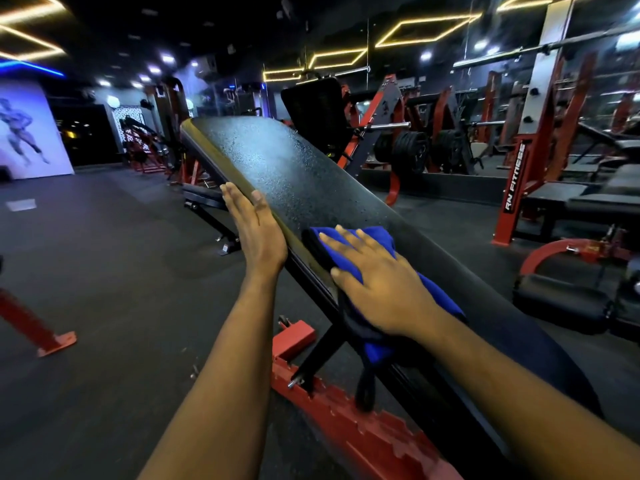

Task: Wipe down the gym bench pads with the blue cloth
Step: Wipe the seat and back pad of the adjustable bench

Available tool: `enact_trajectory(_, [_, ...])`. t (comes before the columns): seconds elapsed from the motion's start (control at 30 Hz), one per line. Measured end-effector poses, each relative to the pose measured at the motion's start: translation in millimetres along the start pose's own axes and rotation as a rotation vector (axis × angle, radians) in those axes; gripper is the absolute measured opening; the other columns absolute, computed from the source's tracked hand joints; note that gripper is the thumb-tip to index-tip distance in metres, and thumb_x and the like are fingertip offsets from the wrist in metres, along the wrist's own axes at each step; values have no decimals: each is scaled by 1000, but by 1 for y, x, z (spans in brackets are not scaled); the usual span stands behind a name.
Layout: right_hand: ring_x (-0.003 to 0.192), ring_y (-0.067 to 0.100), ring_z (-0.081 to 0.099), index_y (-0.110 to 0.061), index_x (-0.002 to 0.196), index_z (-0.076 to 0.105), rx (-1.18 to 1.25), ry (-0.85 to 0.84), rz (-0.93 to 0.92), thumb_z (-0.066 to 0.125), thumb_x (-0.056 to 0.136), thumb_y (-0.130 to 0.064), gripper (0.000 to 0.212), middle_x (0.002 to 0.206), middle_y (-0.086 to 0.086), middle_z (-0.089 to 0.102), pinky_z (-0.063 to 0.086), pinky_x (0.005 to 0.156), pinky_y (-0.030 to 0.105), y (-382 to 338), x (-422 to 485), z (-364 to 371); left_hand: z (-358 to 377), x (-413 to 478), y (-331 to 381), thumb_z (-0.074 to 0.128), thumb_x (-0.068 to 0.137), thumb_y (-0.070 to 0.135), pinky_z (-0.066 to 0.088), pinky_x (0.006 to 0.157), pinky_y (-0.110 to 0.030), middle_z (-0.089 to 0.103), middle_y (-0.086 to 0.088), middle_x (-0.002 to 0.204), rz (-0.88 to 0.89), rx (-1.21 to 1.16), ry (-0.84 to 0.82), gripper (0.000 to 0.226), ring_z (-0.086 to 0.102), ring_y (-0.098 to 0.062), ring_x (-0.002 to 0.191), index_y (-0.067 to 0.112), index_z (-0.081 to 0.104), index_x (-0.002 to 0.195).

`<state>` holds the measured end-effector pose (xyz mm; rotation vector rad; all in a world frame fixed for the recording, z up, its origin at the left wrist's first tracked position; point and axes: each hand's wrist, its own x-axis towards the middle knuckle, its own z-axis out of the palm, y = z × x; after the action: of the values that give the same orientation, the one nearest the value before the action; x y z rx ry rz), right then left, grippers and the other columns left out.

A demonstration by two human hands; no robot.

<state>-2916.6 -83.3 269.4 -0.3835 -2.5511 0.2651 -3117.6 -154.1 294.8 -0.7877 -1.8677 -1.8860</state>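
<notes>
While left hand (258, 233), fingers straight, braces inclined bench pad (346, 202) edge, right hand (377, 285) presses blue cloth (382, 239) flat, fingers spread. Best: long overlapping strokes toward droplets (263, 150) beyond fingertips (341, 230), even pressure.

Floor (104, 271): dark rubber matting throughout. Ceiling (242, 22): black, fitted with yellow strip lights (440, 19) in angular outlines and small white spotlights (167, 58); one blue strip (34, 68) at far left. The left wall carries a lit mural (24, 129) of a figure. Red-and-black weight machines (381, 109) stand along the back and right, one holding black weight plates (410, 152). A red post (514, 178) reads "RN FITNESS".
</notes>
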Motion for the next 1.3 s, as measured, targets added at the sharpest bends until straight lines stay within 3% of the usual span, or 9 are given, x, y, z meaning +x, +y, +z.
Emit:
enact_trajectory(0.13, [151, 9, 10, -48, 151, 25, 75, -19, 111, 40, 102, -44, 51, 163, -18, 15, 16, 121, 48, 9, 60, -7, 0, -1, 2, 21, 108, 34, -10, 101, 1, -6, -7, 165, 9, 10, 4, 59, -5, -13, 151, 5, 1, 156])
enact_trajectory(0.37, [150, 4, 7, -52, 150, 22, 66, 14, 29, 42, 102, -42, 53, 162, -21, 15, 13, 120, 42, 32, 22, -2, 2, 0, -2, 21, 108, 34, -8, 110, -10, -6, -5, 165, 8, 1, 19, 59, -7, -12, 151, 7, 2, 156])
enact_trajectory(0.5, [151, 10, 11, -43, 153, 25, 97, -4, 224, 40, 103, -42, 52, 163, -14, 17, 13, 120, 46, 48, 81, -11, 2, -2, 0, 21, 108, 35, -8, 111, -12, -6, -4, 165, 8, -6, 16, 59, -7, -11, 150, 8, 1, 156])
enact_trajectory(0.73, [150, 6, 11, -49, 151, 25, 97, 43, 102, 42, 102, -42, 52, 162, -19, 18, 19, 121, 47, 70, 42, 0, 5, 1, -5, 21, 108, 34, -7, 109, -8, -6, -1, 165, 19, -48, 33, 57, -7, -8, 150, 10, 2, 156])
enact_trajectory(0.9, [150, 15, 20, -46, 151, 27, 119, 2, 309, 41, 102, -45, 51, 163, -16, 18, 21, 117, 51, 84, 105, -12, 5, 0, -7, 21, 108, 33, -9, 101, 4, -5, -2, 165, 32, -68, 47, 57, -6, -8, 150, 9, 3, 156])
enact_trajectory(1.17, [149, 3, 12, -53, 148, 26, 126, 20, 280, 45, 101, -44, 52, 158, -26, 20, 21, 118, 53, 92, 47, -7, 8, 3, -13, 23, 108, 31, -8, 105, 2, -2, -4, 165, 54, -103, 76, 57, -4, -10, 150, 7, 5, 156])
enact_trajectory(1.3, [149, 15, 23, -53, 148, 25, 148, -8, 347, 44, 101, -43, 51, 161, -18, 20, 20, 119, 46, 94, 94, -14, 8, 1, -12, 21, 106, 35, -9, 104, 3, -5, -2, 165, 70, -129, 64, 60, -6, -8, 150, 9, 2, 157])
